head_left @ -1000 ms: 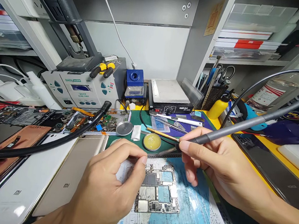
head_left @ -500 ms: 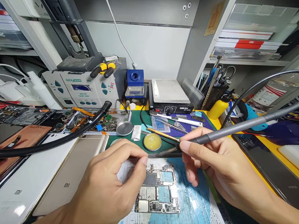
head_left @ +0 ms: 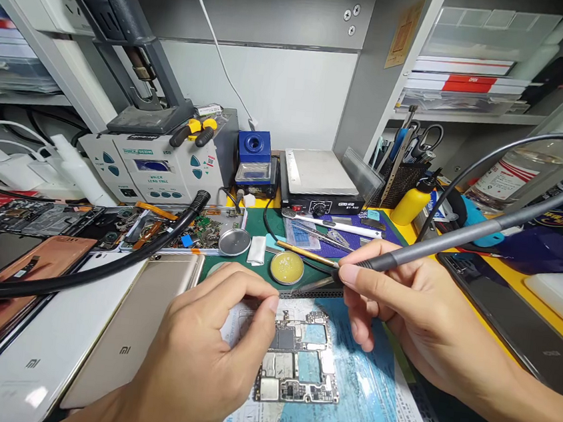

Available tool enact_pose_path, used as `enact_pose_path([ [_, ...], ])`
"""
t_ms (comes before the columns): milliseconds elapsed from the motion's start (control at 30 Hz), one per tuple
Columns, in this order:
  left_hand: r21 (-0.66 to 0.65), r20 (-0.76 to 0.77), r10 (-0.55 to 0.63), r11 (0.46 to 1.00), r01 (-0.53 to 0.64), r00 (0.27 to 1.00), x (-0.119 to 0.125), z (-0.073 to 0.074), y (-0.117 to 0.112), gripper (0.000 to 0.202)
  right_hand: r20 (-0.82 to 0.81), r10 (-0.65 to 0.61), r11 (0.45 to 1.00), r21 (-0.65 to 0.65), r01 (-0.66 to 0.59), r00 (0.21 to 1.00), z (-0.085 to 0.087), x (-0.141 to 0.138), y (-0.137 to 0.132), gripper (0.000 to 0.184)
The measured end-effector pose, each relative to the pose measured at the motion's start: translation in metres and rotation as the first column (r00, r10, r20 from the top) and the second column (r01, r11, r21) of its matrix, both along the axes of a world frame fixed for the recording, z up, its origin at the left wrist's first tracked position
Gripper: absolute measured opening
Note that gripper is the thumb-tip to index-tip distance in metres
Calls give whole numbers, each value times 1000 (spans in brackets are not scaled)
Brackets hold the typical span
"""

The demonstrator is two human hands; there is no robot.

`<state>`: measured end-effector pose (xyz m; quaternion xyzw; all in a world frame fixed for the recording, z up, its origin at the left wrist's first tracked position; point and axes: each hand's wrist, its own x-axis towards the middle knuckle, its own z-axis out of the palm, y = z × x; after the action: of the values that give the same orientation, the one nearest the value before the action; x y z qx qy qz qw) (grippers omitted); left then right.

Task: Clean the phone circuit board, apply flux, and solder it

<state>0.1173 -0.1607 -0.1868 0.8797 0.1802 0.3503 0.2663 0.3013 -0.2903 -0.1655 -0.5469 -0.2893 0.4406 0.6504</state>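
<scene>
My right hand grips the grey handle of a soldering iron like a pen. The iron's metal tip points left, reaching close to the fingertips of my left hand. Thumb and index finger of the left hand are pinched together; what is between them, if anything, is too small to make out. Below the fingertips lies a phone logic board, flat on a blue and white mat. Its left edge is partly hidden by the left hand. A round tin of yellow paste sits just behind the hands.
Several phones lie at left, under a black hose. Behind stand a hot-air station, a blue iron stand and a heating plate. A yellow bottle and a dark phone are at right.
</scene>
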Motion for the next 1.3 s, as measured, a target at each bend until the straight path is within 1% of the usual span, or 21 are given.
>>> enact_pose_path([
  [267,6,-7,-4,1000,4,1000,-1,-1,1,15,1,1,1000,13,-1,1000,-1,0,1,21],
  [500,3,-4,-11,1000,11,1000,0,0,0,16,-16,25,999,35,-24,1000,-2,1,0,15],
  [767,9,-9,-2,1000,2,1000,1,-1,0,16,-12,12,1000,19,-12,1000,-1,1,0,18],
  [1000,12,-7,-7,1000,7,1000,1,0,1,16,-29,26,999,41,-24,999,-3,1,-1,15],
  [1167,9,-7,-4,1000,4,1000,0,-1,1,15,-28,27,999,20,-27,999,-3,1,-2,15],
  [1300,8,-11,-3,1000,3,1000,1,0,0,15,-25,25,999,29,-24,999,-3,1,-1,15],
])
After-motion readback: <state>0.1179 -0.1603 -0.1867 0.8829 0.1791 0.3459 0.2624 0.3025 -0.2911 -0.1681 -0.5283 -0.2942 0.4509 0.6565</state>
